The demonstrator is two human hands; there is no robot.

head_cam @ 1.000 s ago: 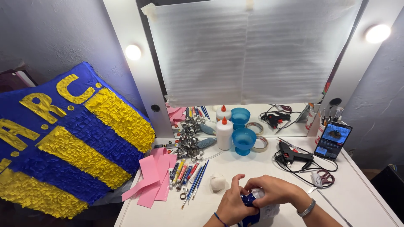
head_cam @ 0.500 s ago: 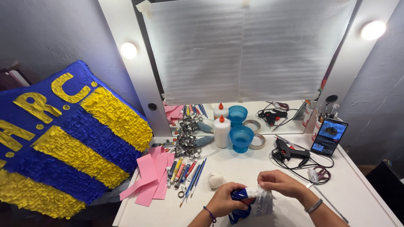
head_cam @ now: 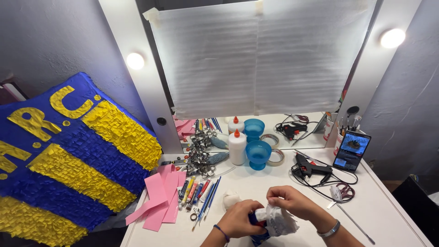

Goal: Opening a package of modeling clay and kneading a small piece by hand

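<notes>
Both hands meet at the near edge of the white table (head_cam: 393, 215), clamped on one small blue object (head_cam: 258, 226) partly wrapped in white paper (head_cam: 280, 222). The left hand (head_cam: 240, 219) grips the blue part from the left; the right hand (head_cam: 292, 202) pinches the top of the paper. Just left of them lies a small white wad (head_cam: 230, 199). Farther left, pens (head_cam: 201, 192) and pink sheets (head_cam: 160, 199) lie by a blue and yellow fringed shield (head_cam: 68, 160). At the far side stand a glue bottle (head_cam: 237, 147) and a blue cup (head_cam: 259, 154), touching a tape ring (head_cam: 275, 157). Right of these lie a glue gun (head_cam: 311, 168), scissors (head_cam: 340, 192) and a phone (head_cam: 351, 151) propped upright.
</notes>
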